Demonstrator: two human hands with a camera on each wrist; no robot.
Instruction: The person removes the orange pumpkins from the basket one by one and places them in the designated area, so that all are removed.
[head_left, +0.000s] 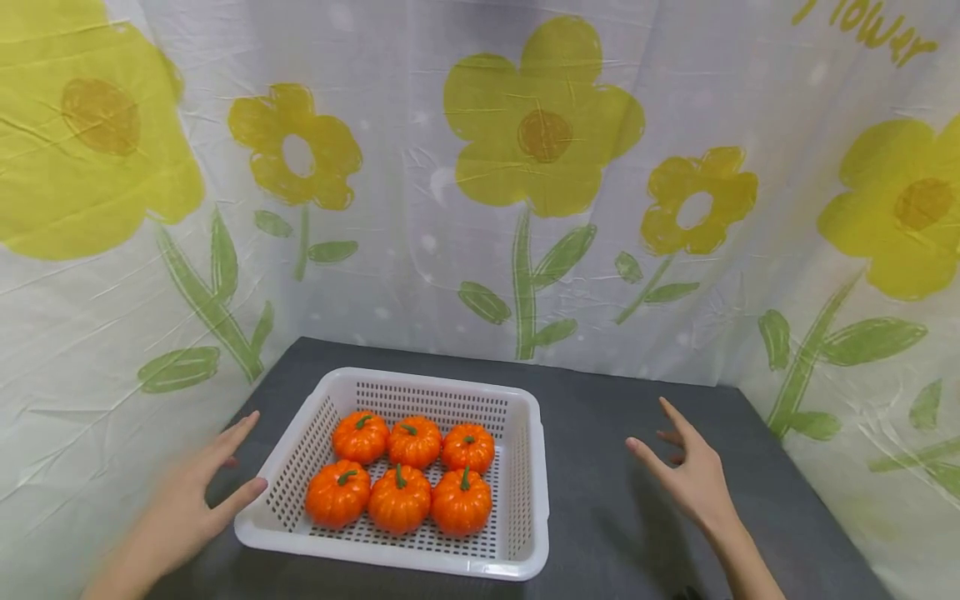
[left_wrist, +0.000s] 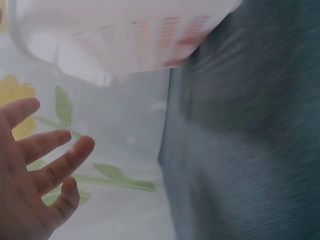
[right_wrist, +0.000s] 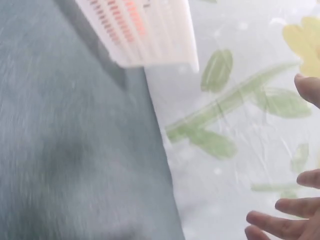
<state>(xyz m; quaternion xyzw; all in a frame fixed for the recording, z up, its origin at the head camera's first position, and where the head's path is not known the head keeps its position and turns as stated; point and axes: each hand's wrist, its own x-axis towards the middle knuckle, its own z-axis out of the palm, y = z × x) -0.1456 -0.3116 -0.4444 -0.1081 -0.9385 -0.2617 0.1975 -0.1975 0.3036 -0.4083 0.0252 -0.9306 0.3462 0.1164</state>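
A white plastic basket (head_left: pixel 529 467) with slotted walls stands on the dark table, left of centre. Inside it, several small orange pumpkins (head_left: pixel 400 500) with green stems sit in two rows. My left hand (head_left: pixel 180 504) is beside the basket's left rim with its fingers spread and holds nothing; whether the thumb touches the rim I cannot tell. Over the table to the right of the basket is my right hand (head_left: pixel 693 479), also spread and holding nothing, well apart from it. Both wrist views show loose fingers (left_wrist: pixel 52 172) and part of the basket's outer wall (right_wrist: pixel 165 35).
A dark grey cloth-like surface covers the table (head_left: pixel 592 500). Behind and at both sides hangs a white curtain (head_left: pixel 405 275) painted with yellow flowers and green leaves. At the bottom edge, near my right forearm, is a small dark thing (head_left: pixel 686 593), mostly cut off.
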